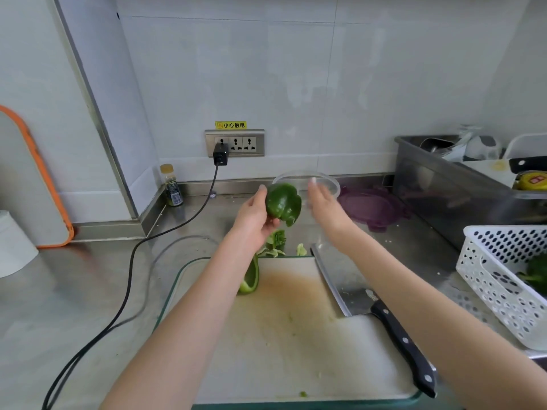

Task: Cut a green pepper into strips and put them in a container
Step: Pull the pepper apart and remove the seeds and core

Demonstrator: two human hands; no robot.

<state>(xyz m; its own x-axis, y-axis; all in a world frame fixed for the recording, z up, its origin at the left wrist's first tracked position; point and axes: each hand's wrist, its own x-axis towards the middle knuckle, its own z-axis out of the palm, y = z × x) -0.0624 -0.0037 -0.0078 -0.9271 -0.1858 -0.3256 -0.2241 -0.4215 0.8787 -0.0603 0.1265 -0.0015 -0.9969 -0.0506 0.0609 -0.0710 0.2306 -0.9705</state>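
— What's nearest to you?

— My cutting board [296,344], white with a green rim and stained brownish in the middle. A cleaver [352,288] lies on its right side, black handle toward me, its blade running off the far edge of the board. A small green scrap [302,394] sits at the near edge.

— And the pepper?

— One cut pepper piece [250,279] lies on the board's far left part, partly under my left forearm. Just past the far edge, on the steel counter [88,291], lie the pepper trimmings [276,244], pale and leafy-looking. The big pepper half [283,204] is up in the air in my left hand [254,220]; my thumb and fingers curl round its left and lower side.

— Your right hand?

— My right hand [324,207] holds nothing. The fingers are straight and together, stretched forward in front of the clear container [322,180], which stands on the counter behind both hands. Whether the fingertips touch it, I can't tell.

— Anything around?

— A purple lid [373,207] lies flat right of the container. A white perforated basket [503,279] at my right holds something green. Beyond it stands a steel bin [429,179]. A black cable [124,291] runs from the wall socket [234,142] across the counter, with a small bottle [171,184] in the corner left of it. An orange-edged board [35,179] leans at the far left.
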